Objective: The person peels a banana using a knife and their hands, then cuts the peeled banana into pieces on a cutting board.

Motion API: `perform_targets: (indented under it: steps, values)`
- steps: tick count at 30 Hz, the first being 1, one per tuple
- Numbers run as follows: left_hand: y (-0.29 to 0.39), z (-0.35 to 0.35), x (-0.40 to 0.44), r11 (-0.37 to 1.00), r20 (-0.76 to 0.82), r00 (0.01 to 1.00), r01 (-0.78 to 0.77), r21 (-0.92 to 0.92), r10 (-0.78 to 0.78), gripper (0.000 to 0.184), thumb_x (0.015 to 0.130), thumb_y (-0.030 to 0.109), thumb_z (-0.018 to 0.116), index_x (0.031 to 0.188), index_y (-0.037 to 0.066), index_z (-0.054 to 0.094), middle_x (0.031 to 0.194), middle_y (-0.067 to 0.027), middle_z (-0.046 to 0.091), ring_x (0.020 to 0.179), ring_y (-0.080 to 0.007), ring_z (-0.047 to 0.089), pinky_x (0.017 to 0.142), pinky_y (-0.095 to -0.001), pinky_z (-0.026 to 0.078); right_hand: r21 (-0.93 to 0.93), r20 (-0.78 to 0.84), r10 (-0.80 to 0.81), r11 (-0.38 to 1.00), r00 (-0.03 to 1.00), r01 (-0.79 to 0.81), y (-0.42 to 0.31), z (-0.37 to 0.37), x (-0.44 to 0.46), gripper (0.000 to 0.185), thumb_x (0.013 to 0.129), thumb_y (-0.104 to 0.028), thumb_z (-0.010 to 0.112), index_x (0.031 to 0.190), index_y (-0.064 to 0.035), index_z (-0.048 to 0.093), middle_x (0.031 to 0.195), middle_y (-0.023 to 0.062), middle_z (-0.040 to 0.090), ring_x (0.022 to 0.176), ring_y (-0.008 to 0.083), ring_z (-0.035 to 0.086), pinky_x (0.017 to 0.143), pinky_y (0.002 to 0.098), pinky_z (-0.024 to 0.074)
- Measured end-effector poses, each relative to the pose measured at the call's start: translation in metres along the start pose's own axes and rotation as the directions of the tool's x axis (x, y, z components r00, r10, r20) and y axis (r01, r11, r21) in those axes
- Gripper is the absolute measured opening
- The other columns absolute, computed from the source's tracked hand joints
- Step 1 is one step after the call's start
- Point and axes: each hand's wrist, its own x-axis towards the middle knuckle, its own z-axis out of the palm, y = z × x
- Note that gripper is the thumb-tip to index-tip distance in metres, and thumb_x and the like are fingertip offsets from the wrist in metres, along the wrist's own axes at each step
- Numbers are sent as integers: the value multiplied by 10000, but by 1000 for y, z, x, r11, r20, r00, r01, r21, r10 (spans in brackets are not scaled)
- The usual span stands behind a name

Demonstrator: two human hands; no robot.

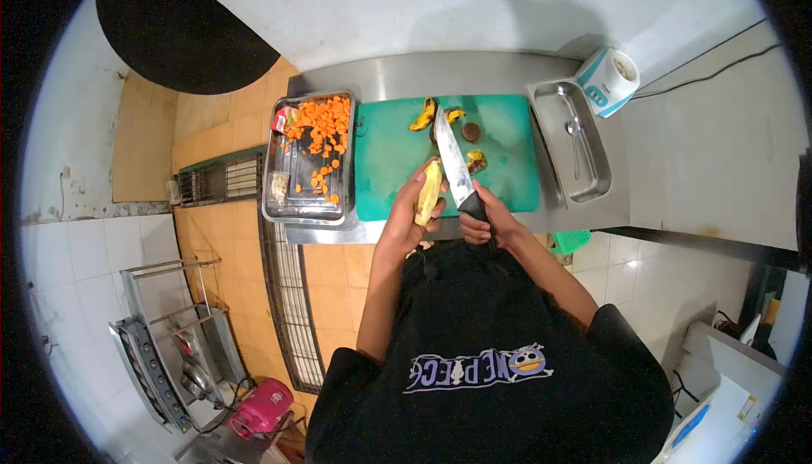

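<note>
Peeled banana (pixel 430 193): pale yellow, held in the left hand, above the near edge of the cutting board, with its length roughly along the view.
Left hand (pixel 410 203): its fingers are closed around the banana from both sides; only the width of the fruit keeps them apart.
Right hand (pixel 492 222): its fingers are wrapped around the black handle of the knife, fully bent.
Knife (pixel 455 161): blade points away from the person and slightly to the left, and lies just beside the banana; whether they touch, I cannot tell.
Cutting board (pixel 385 147): green, flat on the metal table (pixel 440 65).
Peel pieces (pixel 423 115): yellow with dark spots, on the far part of the board and also right of the blade.
Brown round piece (pixel 471 131): on the board, between the peels; what it is, I cannot tell.
Tray (pixel 283 153): left of the board, with orange carrot pieces (pixel 326 117), a red packet (pixel 282 119) and a small pale packet (pixel 279 185) inside.
Sink (pixel 599 195): right of the board, a metal utensil (pixel 573 128) rests in it.
White and teal container (pixel 606 83): near the far corner of the sink.
</note>
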Motion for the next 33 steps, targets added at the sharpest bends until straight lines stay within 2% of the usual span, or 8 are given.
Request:
perform_targets:
  steps: [3,6,16,19,21,25,27,33]
  values:
    - [2,3,-2,998,-23,1000,-5,69,6,463,1075,390,411,1463,138,392,949,-29,547,575,-72,442,402,-194,310,71,-23,1,997,1000,1,-3,0,6,569,1044,-646,261,1012,-171,573,448,-54,302,334,74,296,354,227,274]
    - [4,4,-4,994,-18,1000,16,110,-14,444,1074,360,434,1458,152,357,913,-42,543,544,-70,436,394,-192,308,42,97,-41,998,994,37,-3,-9,13,583,1046,-644,249,1031,-164,580,454,-59,300,339,72,294,352,222,275]
    - [-1,-1,-7,991,-12,999,46,128,-45,402,1067,352,468,1433,214,373,887,-39,537,526,-61,424,404,-182,285,53,1,-73,996,997,73,-6,1,12,577,1060,-615,263,1016,-119,554,488,-50,331,389,71,340,389,238,296]
    - [-4,-4,-6,987,-37,998,46,152,-41,402,1066,361,471,1427,208,381,884,-37,539,517,-60,417,406,-186,289,-119,-17,-153,982,988,149,-3,4,12,525,1073,-574,306,994,-107,534,514,-45,364,414,75,361,415,254,310]
    - [-5,-7,-6,988,-48,998,54,148,-47,399,1066,362,472,1422,203,385,880,-39,538,511,-61,415,405,-188,289,-380,-202,-288,904,936,196,-6,23,11,470,1081,-523,358,942,-104,518,537,-41,390,423,81,360,427,268,320]
    - [-8,-13,-5,982,-37,999,43,183,-36,390,1072,368,455,1412,189,390,868,-52,530,493,-72,408,405,-199,293,-487,-262,-397,841,880,234,2,10,22,411,1083,-469,407,926,-105,518,545,-35,403,435,82,366,424,266,320]
    - [-7,-15,-13,994,33,999,20,107,-24,388,1075,374,438,1411,186,391,867,-59,529,491,-79,410,407,-208,303,-557,-433,-451,815,780,162,-6,-1,27,380,1081,-441,427,926,-109,526,552,-28,415,438,80,373,419,264,323]
    - [-8,-20,-17,996,26,997,-72,51,70,428,1073,410,393,1428,171,384,917,-69,551,508,-107,439,429,-234,348,-653,-262,-535,711,803,261,-37,8,13,412,1085,-432,418,882,-87,513,536,-24,415,430,77,374,414,262,316]
